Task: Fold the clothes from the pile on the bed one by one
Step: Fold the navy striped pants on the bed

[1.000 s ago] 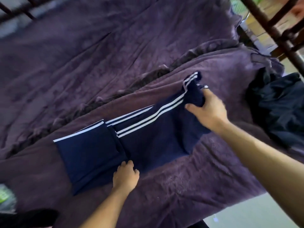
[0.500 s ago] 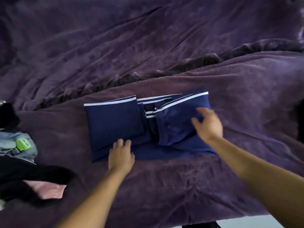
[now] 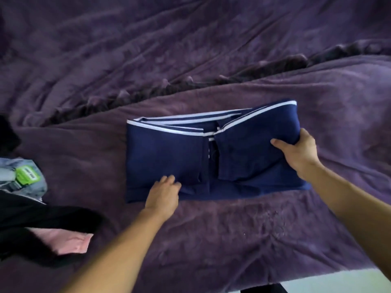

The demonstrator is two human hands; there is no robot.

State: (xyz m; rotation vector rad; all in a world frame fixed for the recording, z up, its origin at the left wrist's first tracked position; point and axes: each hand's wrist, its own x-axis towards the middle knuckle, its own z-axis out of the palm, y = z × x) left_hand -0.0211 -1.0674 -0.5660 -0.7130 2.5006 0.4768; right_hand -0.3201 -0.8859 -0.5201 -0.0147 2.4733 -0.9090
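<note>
**Navy garment folded in thirds, both hands on it**

We start with what we can't read. The dark clothing (image 3: 31, 220) at the bed's left edge is cut off by the frame and too black to tell what pieces it holds. A pink item (image 3: 67, 242) shows only partly from under it. Above that, a grey-blue garment (image 3: 29, 185) with a green tag (image 3: 26, 176) is blurred; we can't read the print. The fingers of the right hand (image 3: 296, 153) are hidden behind the cloth; only the thumb shows on top. Both forearms run out of the frame at the bottom.

The navy garment (image 3: 169, 157) with white stripes lies on the purple blanket (image 3: 211, 240), near the bed's front edge, about midway along it. Its left and right parts are turned inward and almost meet in the middle, a narrow dark gap between them. White stripes run along the far edge. A lower layer sticks out along the near edge.

Right hand grips the right folded edge of the garment, thumb over, fingers under. Left hand (image 3: 163, 195) rests flat on the near left part, fingers loosely spread, pressing, nothing clasped.
</note>
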